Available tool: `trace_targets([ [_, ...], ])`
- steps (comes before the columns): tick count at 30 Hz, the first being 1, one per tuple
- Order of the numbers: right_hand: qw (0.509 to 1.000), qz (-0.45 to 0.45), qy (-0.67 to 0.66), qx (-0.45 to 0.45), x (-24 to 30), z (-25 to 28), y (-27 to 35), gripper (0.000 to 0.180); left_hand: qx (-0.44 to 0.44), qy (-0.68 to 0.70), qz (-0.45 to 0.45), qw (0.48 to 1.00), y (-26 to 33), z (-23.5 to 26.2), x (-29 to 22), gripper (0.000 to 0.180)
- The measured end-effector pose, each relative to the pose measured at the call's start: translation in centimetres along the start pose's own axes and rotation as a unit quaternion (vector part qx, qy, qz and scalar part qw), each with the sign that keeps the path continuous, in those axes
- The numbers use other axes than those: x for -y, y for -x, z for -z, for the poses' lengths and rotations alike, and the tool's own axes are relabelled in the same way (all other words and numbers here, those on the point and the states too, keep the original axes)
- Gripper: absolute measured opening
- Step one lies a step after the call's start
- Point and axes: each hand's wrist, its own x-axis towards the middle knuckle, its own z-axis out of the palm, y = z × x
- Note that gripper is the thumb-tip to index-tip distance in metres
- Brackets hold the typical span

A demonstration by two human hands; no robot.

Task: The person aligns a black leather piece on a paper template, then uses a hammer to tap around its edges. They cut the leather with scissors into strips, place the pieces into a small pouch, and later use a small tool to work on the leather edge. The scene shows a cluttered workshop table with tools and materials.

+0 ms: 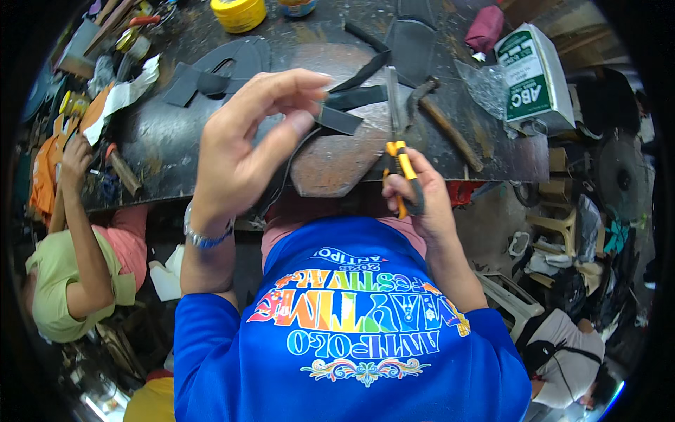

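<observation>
From my end, the brown slab (329, 167) on the workbench (519, 156) is serving as ref. Nearest, below it, the blue shirt (351, 330) is filling the lower view.

The R hand (430, 188) is gripping the scissors (406, 166) by their yellow/blk handles, just R of the slab; blades are pointing away from the body, approx. along the slab's R edge. I'm judging them rigid, fairly heavy toward the metal; the handles are offering the best hold. R forearm is angling up and inward from the lower R, fingers wrapping.

L hand (253, 137) is hanging above the slab's L side, wrist raised, fingers curling, thumb spread apart; I'm seeing nothing clearly held, and can't tell if the thumb is touching the blk strip (342, 121). That strip is lying over the slab's far half. Prob. light, thin, bendy, not fragile; I'm favouring a pinch at one end.

Farther, the hammer (450, 133) is lying R of the slab, the dark sole-shaped piece (242, 56) beyond it on the L, the yellow tub (239, 14) farthest, also beyond-L.
</observation>
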Motion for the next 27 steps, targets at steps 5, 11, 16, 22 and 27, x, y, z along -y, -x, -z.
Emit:
trace_targets([
  [5,1.0,0.0,0.001,-0.001,0.5,-0.1,-0.2,0.05,-0.045,-0.193,0.15,0.969,2.7,2.4,7.0,0.03],
  [11,0.999,0.009,0.018,0.027,0.8,-2.0,-1.2,0.058,-0.037,-0.22,0.126,0.967,3.5,1.2,9.8,0.041],
  [16,0.994,-0.041,0.082,0.066,1.3,-2.6,-2.3,0.051,-0.045,-0.209,0.098,0.972,1.6,0.1,11.7,0.033],
  [22,0.969,-0.179,-0.089,0.146,1.2,-1.5,-2.5,0.049,-0.124,-0.004,0.196,0.973,-1.3,1.7,14.1,0.021],
  [27,0.966,-0.184,-0.155,0.1,1.0,-1.5,-2.2,0.041,-0.196,0.41,0.247,0.856,-2.0,3.9,14.0,0.038],
])
